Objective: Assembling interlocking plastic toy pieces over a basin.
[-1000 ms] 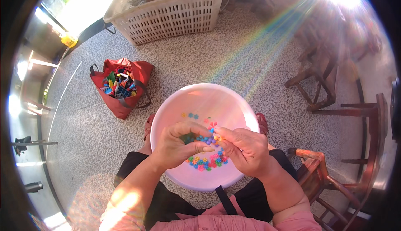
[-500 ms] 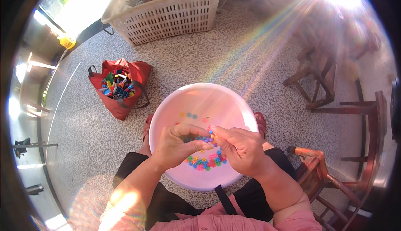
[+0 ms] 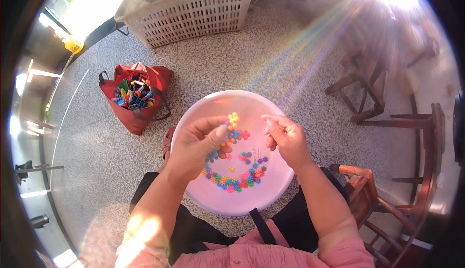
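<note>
My left hand [image 3: 190, 144] is closed, its thumb and fingers pinching a cluster of small flower-shaped plastic beads [image 3: 231, 135] over the basin. Yellow, blue, orange and red flowers stick out past the fingertips. To the right, my right hand [image 3: 289, 139] is apart from the cluster, its fingers loosely bent with nothing visible between them. Both hands are above a pale pink round basin [image 3: 232, 209]. Inside it, several loose flower beads [image 3: 235, 184] of many colours lie in a curve near the close side, and a few others [image 3: 246, 157] are scattered around the middle.
A red bag [image 3: 133, 118] full of colourful plastic toy pieces stands on the speckled floor [image 3: 208, 64] at the left. Farther back is a white slatted crate [image 3: 193, 23] holding metal ware. A wooden stool frame [image 3: 361, 98] and wooden chairs [image 3: 358, 185] are to the right.
My hands have moved apart: the left keeps the bead cluster and has tilted it up, while the right has let go and drawn away to the right. More beads in the basin show.
</note>
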A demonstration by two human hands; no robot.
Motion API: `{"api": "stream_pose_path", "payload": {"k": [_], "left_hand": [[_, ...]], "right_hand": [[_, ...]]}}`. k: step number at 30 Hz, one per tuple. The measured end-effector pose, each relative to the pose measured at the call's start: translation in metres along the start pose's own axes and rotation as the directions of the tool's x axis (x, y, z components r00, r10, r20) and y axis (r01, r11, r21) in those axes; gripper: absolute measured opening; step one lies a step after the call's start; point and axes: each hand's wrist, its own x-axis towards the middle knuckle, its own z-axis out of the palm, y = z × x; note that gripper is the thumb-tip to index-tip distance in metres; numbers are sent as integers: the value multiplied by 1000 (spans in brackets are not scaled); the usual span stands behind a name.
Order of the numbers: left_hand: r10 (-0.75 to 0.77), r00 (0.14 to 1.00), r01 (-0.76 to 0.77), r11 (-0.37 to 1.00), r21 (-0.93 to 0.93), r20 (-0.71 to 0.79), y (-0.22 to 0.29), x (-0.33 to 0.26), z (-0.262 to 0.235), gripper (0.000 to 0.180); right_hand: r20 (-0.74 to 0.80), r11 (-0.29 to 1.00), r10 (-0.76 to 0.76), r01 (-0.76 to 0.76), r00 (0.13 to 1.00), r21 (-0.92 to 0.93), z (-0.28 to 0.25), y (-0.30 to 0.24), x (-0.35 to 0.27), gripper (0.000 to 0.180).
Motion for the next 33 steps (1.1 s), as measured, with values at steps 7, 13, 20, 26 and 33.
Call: {"api": "stream_pose_path", "payload": {"k": [7,13,20,26,33], "left_hand": [[135,988,-151,916,-371,-70,22,-8,-29,32],[117,993,-77,734,-675,13,29,-15,-37,46],[130,991,-88,704,-705,6,11,-15,-47,40],[60,992,31,745,-666,113,23,-11,-35,82],[-26,982,141,760,-634,186,23,-13,-29,82]], "right_hand": [[82,521,287,-83,954,-849,-24,187,45,29],[15,466,442,-215,897,-858,3,270,44,42],[49,363,288,-62,956,-930,52,310,37,44],[136,455,552,-160,823,-876,75,332,16,34],[476,725,650,-671,592,-154,65,224,52,15]]}}
